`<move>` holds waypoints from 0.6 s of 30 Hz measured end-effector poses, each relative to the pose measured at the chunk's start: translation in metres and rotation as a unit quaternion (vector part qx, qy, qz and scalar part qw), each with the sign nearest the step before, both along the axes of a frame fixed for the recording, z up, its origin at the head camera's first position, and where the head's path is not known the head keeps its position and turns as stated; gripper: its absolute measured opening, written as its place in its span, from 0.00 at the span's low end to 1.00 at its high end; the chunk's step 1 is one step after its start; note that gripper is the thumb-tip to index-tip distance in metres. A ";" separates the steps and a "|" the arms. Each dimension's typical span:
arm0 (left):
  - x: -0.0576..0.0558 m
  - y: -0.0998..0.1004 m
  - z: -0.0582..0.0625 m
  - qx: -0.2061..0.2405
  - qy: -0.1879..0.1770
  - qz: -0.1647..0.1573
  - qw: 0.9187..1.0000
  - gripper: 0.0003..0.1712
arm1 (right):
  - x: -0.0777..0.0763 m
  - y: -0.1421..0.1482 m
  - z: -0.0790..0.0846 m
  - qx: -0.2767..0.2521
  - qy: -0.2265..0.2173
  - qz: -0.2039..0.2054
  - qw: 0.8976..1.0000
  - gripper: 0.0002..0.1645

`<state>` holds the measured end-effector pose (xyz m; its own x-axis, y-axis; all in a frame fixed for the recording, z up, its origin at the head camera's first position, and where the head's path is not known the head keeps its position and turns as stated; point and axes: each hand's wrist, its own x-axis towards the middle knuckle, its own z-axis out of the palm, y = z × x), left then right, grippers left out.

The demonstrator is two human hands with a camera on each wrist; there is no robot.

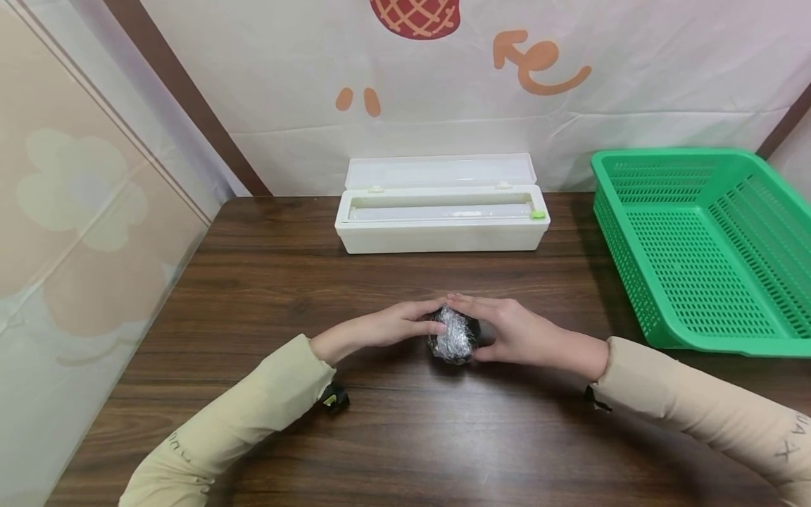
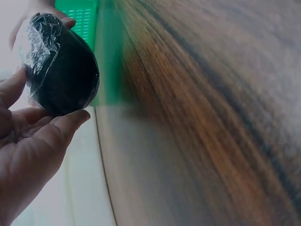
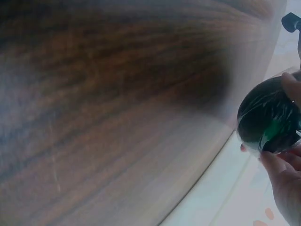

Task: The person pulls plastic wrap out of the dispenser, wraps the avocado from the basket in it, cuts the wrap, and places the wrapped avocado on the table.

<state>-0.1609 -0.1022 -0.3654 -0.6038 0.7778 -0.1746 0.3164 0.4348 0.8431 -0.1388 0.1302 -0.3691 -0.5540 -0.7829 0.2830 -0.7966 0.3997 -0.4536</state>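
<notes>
A dark, rounded thing wrapped in crinkled cling film (image 1: 456, 339) is between both hands over the middle of the table. My left hand (image 1: 393, 325) holds it from the left, the thumb lying on the bunched film. On the other side my right hand (image 1: 522, 331) grips it with thumb and fingers spread around it. The left wrist view shows the film gathered in shiny folds at one end of the dark thing (image 2: 70, 70), with a smooth dark side below. In the right wrist view the wrapped thing (image 3: 263, 113) is partly cut off by the frame edge.
Behind the hands stands a white cling film dispenser (image 1: 443, 239), its clear lid (image 1: 443, 171) raised, a roll inside and a green slider (image 1: 538, 214) at its right end. A green perforated basket (image 1: 646, 296) sits at the right on the brown wooden table (image 1: 405, 451).
</notes>
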 end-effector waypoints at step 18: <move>0.007 0.000 0.001 0.062 -0.017 0.019 0.998 0.26 | -0.002 0.000 0.006 -0.088 -0.016 -0.005 0.996 0.38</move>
